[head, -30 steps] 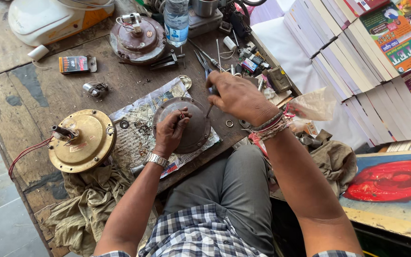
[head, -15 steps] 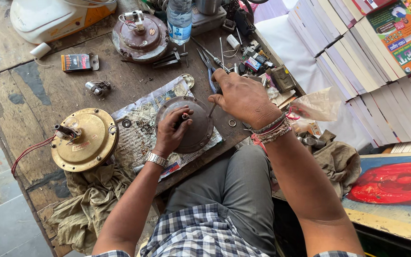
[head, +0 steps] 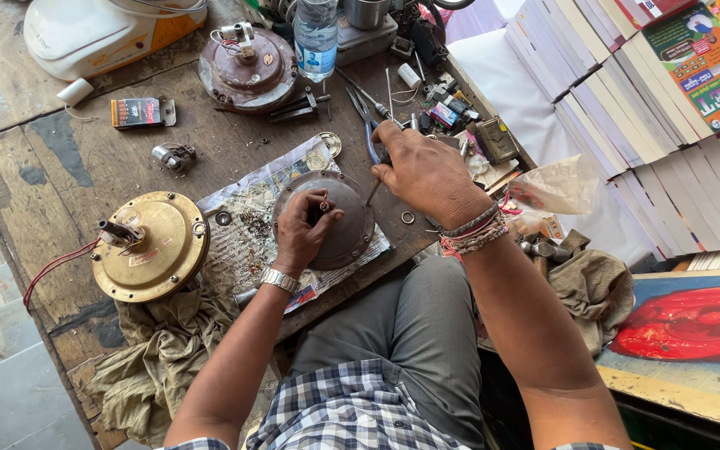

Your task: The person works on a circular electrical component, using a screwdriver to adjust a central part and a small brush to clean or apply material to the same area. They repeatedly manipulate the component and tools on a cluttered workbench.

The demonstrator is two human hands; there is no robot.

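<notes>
Grey-brown metal, round and domed, the motor cover [head: 339, 218] lies in front of me on a sheet of printed paper [head: 252, 225] spread over the wooden worktop [head: 60, 192]. My left hand [head: 302, 229] rests on the cover's left part, the fingers curled closed around a small red-tipped piece at its centre, a metal watch [head: 279, 280] on that wrist. My right hand [head: 427, 171] hovers over the cover's right edge, closed on a thin screwdriver [head: 373, 190] whose tip points down at the rim; threads and beaded bands [head: 472, 233] circle that wrist. Just right of the cover a small metal ring [head: 407, 217] lies on the wood, and a washer [head: 223, 218] sits on the paper to the left. Further left, well apart from the cover, a brass-coloured motor housing [head: 150, 246] rests on the worktop with red wires [head: 52, 268] trailing from it, partly over a crumpled khaki cloth [head: 152, 358]. At the far side stands a reddish-brown motor body [head: 247, 68] and beside it a clear plastic bottle [head: 316, 37]. Pliers with blue handles [head: 368, 125] lie near my right hand among small clutter. A small clamp-like part [head: 173, 157] and a little dark box [head: 135, 112] lie to the left on the wood. Stacks of books [head: 652, 108] fill the right side, and a crumpled clear plastic bag [head: 556, 187] sits near my right wrist.
</notes>
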